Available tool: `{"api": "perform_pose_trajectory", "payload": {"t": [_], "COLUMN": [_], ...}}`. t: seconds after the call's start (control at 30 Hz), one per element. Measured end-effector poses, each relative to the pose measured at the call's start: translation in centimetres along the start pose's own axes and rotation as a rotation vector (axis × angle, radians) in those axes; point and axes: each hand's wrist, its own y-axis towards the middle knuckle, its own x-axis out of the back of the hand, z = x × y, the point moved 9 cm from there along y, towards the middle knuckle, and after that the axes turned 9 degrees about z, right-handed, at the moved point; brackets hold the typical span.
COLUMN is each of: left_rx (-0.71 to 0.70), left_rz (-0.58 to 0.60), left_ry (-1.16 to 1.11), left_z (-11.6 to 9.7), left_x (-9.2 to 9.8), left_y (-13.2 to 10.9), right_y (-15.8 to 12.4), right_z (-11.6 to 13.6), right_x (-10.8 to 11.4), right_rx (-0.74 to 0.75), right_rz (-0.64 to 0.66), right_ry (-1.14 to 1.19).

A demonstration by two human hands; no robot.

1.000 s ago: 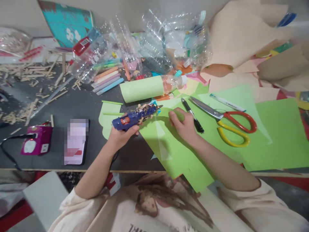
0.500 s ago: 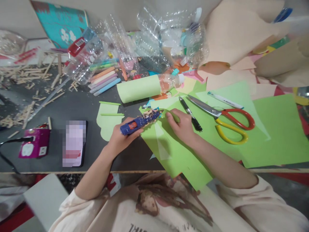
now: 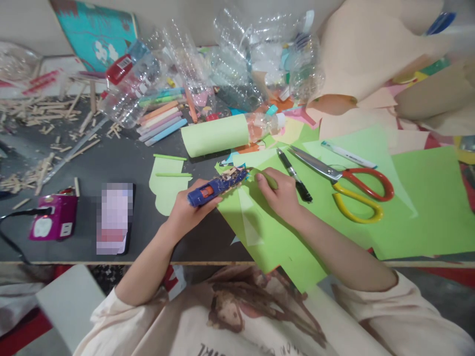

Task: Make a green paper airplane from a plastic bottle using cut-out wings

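My left hand is wrapped round a blue glue gun whose front end is crusted with bits of debris. The nozzle points right, towards my right hand. That hand pinches a narrow green paper piece, partly hidden by the fingers; its tip is close to the nozzle, and whether they touch I cannot tell. Left of the glue gun lies a pale green paper cutout with two thin green strips on it. Beyond both hands, a plastic bottle wrapped in green paper lies on its side.
Green sheets spread under my right arm, bearing scissors, a black pen and a white pen. A phone and a purple box with a cable lie left. Clear bottles and small sticks crowd the back.
The view has shifted very slightly. Both hands keep nearly the same pose, with the glue gun and the green paper piece still held.
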Motion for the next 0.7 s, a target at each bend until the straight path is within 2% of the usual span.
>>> {"api": "perform_pose_trajectory", "payload": {"t": [0.7], "left_rx": [-0.026], "left_rz": [0.015], "left_ry": [-0.007], "left_z": [-0.35], "left_x": [-0.34], "left_y": [0.11], "right_y": [-0.01], "right_z": [0.44], "right_x": [0.49], "right_rx": [0.050], "right_rz": [-0.041], "right_ry": [-0.011]}}
